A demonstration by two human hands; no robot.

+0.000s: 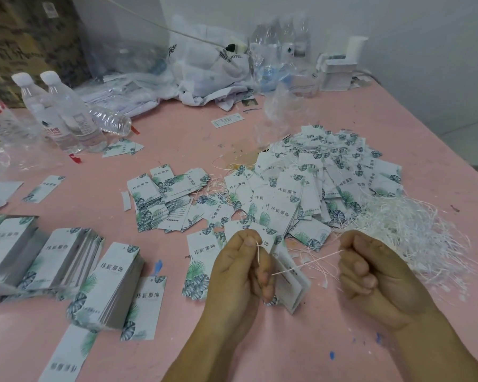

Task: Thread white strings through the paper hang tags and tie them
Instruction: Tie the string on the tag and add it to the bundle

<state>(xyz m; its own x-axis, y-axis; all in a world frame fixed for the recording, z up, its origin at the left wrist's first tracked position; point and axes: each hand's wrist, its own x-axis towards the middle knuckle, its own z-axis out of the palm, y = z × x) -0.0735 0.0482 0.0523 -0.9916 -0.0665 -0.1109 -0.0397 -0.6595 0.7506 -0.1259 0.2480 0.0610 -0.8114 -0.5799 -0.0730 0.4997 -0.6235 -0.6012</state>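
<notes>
The left hand [239, 267] is curled with thumb and forefinger fingers [250, 241] pinching a white string [301, 264], whose short end stands up just at the fingertips. From there the string runs taut across the gap to the right hand [370, 274], which is clenched round its other end. Just beside the left fingers, between the two hands, a small bundle of paper hang tags [290, 282] hangs on edge from the string; the hole it passes through is hidden, so it seems threaded rather than plainly shown to be. Directly behind the left knuckles lie a few loose single tags [202, 260] flat on the pink tabletop [301, 340]. Just beyond the right hand sits a tangle of loose white strings [414, 232]. Farther out from both hands spreads a large heap of tags with strings [329, 175], and a smaller scatter of tags [163, 197] lies up and to the left. Well to the left of the left hand stand neat stacks of tags [66, 260], partly blurred. At the far side of the tabletop are water bottles [64, 111], a white plastic bag [207, 64] and a small white box [337, 75].
</notes>
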